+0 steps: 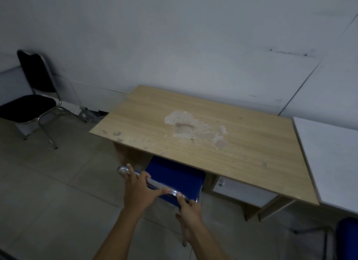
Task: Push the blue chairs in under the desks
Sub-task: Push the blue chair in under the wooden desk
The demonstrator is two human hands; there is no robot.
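A blue chair (175, 177) with a chrome frame stands with its seat mostly tucked under a light wooden desk (197, 136) whose top is worn and patchy. Only the blue backrest and its metal top bar show at the desk's near edge. My left hand (138, 190) lies over the top bar at its left part, fingers wrapped on it. My right hand (188, 209) grips the bar's right end. A second blue chair (346, 238) shows partly at the lower right corner, out from its desk.
A black chair (33, 97) with a chrome frame stands against the wall at the left. A white desk (329, 157) adjoins the wooden one on the right. A white drawer unit (244, 194) sits under the wooden desk's right side. Grey tiled floor lies around.
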